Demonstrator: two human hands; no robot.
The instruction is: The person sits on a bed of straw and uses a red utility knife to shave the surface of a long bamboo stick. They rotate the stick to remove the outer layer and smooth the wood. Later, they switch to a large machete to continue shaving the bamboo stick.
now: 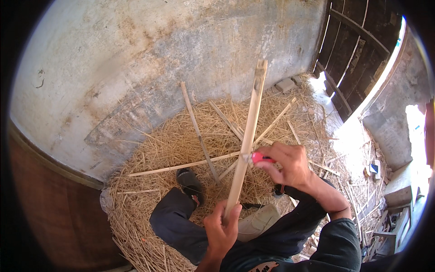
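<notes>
Long, flat, pale wooden strip [249, 122]: slanting upward, dry yellow straw [156, 154] beneath it. Left hand [221, 230]: fingers clasping strip's lower end. Right hand [290, 165]: fingers pinching small red-handled tool [258, 157], tip at strip's middle.

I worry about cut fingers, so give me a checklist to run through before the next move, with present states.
1. Left hand gripping the wooden strip: ok, near its lower end.
2. Right hand holding the red tool: ok.
3. Left fingers apart from the tool: ok, they are lower on the strip.
4. Tool's edge sound: cannot tell, too blurred.
5. Floor free of loose pieces: not ok, other strips lie on the straw.
</notes>
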